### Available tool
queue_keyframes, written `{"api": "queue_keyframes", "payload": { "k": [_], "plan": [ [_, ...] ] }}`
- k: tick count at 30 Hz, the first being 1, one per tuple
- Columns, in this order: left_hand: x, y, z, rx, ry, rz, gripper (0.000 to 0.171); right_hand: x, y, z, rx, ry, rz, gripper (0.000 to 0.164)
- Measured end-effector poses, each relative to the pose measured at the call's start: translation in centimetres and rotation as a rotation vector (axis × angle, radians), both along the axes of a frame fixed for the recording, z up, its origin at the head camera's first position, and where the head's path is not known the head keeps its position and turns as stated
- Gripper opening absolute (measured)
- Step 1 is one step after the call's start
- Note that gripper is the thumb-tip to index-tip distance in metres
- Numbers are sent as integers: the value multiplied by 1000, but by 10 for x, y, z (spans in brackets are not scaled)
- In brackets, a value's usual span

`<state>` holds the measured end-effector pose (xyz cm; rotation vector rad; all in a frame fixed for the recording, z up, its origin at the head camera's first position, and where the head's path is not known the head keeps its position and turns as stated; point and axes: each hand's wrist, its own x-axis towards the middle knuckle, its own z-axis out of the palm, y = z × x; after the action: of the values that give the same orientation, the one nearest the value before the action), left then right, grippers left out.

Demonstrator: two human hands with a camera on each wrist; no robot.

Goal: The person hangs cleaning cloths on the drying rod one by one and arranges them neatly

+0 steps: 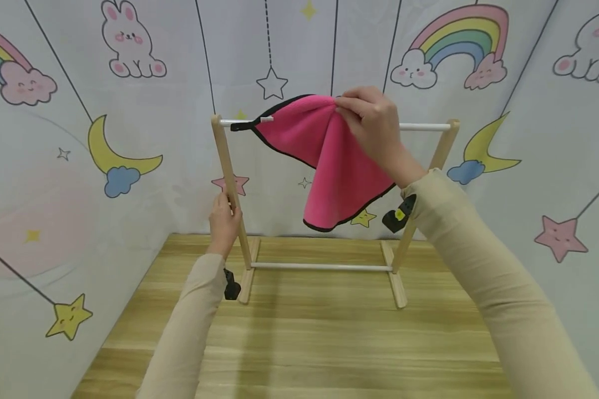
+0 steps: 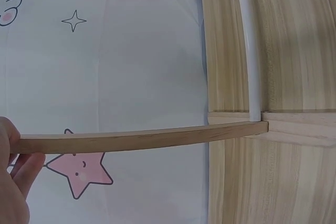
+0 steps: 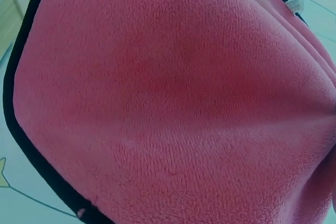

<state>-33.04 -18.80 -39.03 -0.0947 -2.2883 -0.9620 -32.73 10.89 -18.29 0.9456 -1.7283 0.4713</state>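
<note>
My right hand (image 1: 371, 122) pinches the upper edge of a pink towel (image 1: 324, 149) with black trim, in front of the rack's white top bar (image 1: 424, 127). The towel hangs in folds below the fingers and fills most of the right wrist view. At its left corner a black hanging loop (image 1: 242, 127) stretches out over the bar, beside a small white tag (image 1: 267, 119). My left hand (image 1: 224, 224) grips the left wooden post (image 1: 228, 160) of the rack at mid-height; the left wrist view shows its fingers around the post (image 2: 131, 140).
The rack stands on wooden feet (image 1: 394, 277) joined by a low white bar (image 1: 319, 267), on a wood-grain table (image 1: 349, 338). Close behind it hangs a white backdrop (image 1: 179, 138) printed with stars, moons, rabbits and rainbows. Black wrist cameras (image 1: 398, 214) are strapped below the hands.
</note>
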Motion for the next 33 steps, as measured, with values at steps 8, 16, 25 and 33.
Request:
{"api": "queue_keyframes", "payload": {
  "k": [8,16,25,33],
  "plan": [
    [1,1,0,11,-10,-5,31,-25,-2,-6,-1,-195,-112,18],
    [2,1,1,25,-24,-2,32,-30,-2,-11,94,-446,-232,23],
    [2,0,0,40,-25,-4,29,-30,2,-10,68,-467,-135,20],
    [2,-1,0,44,-28,-8,29,-29,3,-8,82,-443,-177,20]
  ]
}}
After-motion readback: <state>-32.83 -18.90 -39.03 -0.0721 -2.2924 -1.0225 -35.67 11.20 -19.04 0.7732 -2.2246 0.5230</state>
